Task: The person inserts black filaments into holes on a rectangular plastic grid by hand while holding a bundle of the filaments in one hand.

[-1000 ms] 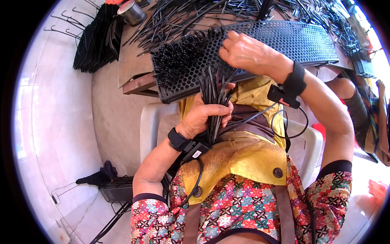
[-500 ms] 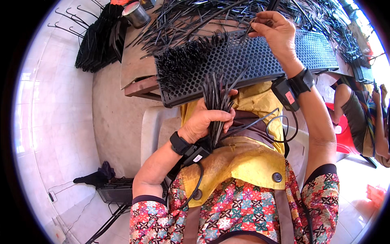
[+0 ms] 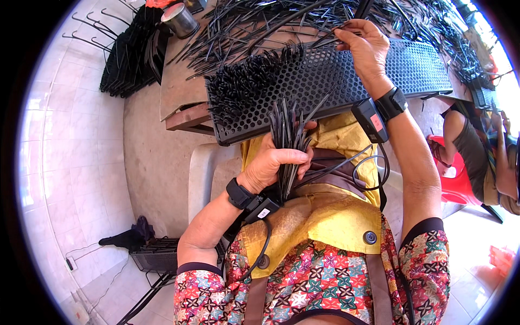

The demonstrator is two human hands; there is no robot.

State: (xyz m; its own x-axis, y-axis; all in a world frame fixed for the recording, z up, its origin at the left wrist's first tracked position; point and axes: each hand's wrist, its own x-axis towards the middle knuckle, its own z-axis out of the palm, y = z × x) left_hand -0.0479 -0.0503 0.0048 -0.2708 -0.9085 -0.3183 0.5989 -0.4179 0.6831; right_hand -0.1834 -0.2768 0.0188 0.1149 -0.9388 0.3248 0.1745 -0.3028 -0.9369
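In my left hand [image 3: 273, 163], closed in front of my lap, is an upright bundle of thin black strips [image 3: 290, 127], its tips fanned out at the top. My right hand [image 3: 369, 50] is above the far edge of a long black perforated panel [image 3: 406, 67], its thumb and fingers pinched on a thin black strip that is partly hidden by the fingertips. Dense tufts of black strips [image 3: 238, 86] stand up from the holes at the panel's left end, and its right part shows bare holes.
Loose black strips [image 3: 227, 40] lie heaped across the table beyond the panel. A metal can [image 3: 181, 21] stands at the far left, near stacked black panels with hooked rods [image 3: 127, 54]. At the right, another person sits by a red stool [image 3: 460, 179].
My right hand has shifted slightly up and left, from over the panel's holes toward its far edge. My left hand and its bundle stay nearly still.
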